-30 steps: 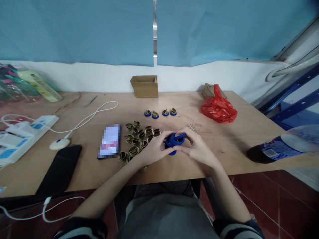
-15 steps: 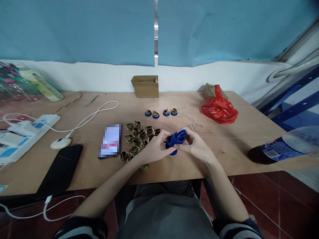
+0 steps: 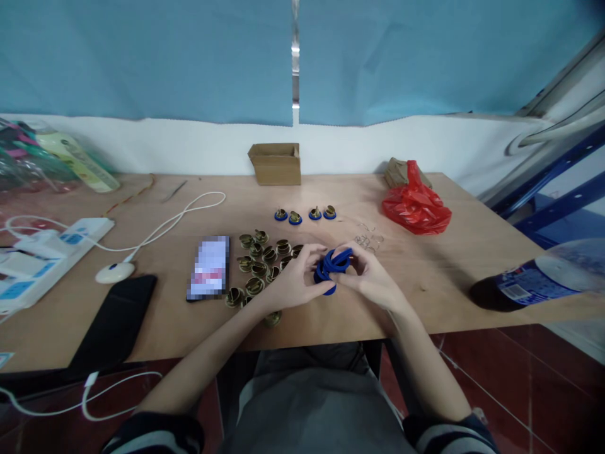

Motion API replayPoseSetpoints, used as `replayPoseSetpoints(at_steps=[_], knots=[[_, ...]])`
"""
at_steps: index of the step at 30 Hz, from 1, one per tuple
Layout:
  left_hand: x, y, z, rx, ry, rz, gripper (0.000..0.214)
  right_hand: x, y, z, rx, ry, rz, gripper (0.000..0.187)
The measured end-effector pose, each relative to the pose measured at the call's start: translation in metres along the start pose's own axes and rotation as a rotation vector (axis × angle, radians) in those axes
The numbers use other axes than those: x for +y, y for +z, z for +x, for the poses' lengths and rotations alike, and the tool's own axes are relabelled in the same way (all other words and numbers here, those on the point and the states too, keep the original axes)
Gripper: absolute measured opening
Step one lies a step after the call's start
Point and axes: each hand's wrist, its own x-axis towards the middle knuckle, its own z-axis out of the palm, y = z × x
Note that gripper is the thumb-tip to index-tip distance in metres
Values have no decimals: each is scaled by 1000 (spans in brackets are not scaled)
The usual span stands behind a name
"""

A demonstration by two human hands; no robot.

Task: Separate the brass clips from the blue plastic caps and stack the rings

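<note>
A bunch of blue rings is held between both hands above the front of the table. My left hand grips the bunch from the left, thumb along its lower side. From the right, my right hand pinches the upper rings between thumb and fingers. Several brass-coloured round pieces with upright tabs lie to the left, partly hidden by my left hand and forearm. Farther back, more such pieces seated in blue rings stand in a row. Thin metal wire rings lie just beyond my right hand.
A phone with a lit screen and a black phone lie left, near a white power strip and cable. A cardboard box stands at the back. Right are a red plastic bag and a lying cola bottle.
The upper blue rings have shifted slightly within the bunch, tilting down and left. The fingers of both hands have moved a little; everything else on the table stays where it was.
</note>
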Motion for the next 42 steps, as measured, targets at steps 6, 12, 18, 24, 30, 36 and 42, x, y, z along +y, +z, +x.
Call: replayPoseSetpoints(at_steps=[6,12,18,24,30,36,42], knots=[[4,1,1,-19,43,-33,59,1,3,1,1,-10,-14,22],[3,1,2,-20,60,-38,63,12,11,1,65,-42,-32,27],[3,-1,2,-22,93,18,61,8,13,-4,74,-122,-159,27],[5,-2,2,2,88,81,58,-5,23,-14,117,-201,-334,20],[3,-2,2,-3,120,89,56,-7,29,-18,133,-213,-409,21],[-1,-4,0,1,123,128,61,-2,33,-20,151,-232,-497,34],[-2,-3,2,-7,133,105,66,4,36,-22,167,-278,-545,40]])
